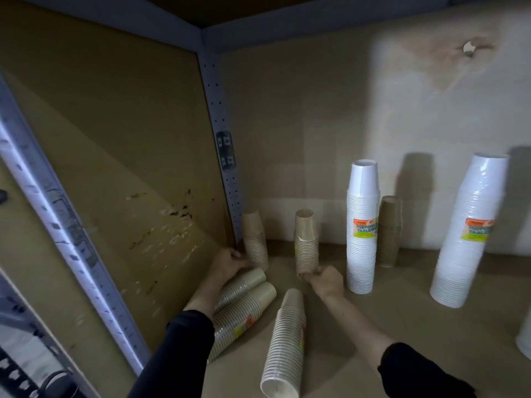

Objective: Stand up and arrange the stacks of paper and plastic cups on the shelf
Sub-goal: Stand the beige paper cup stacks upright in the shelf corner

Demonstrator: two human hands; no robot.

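Shop or stockroom shelving: perforated metal upright (227,179), cardboard-lined shelf (402,326), retail-labelled sleeves of white plastic cups (361,225) and brown paper cups (307,242).

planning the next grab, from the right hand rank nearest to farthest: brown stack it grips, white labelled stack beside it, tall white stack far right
1. Brown stack, in the right hand.
2. White labelled stack, just right of it.
3. Tall white stack, far right.

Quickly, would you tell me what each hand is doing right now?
Left hand: closed on the corner brown cup stack.
Right hand: closed on the base of the second brown cup stack.
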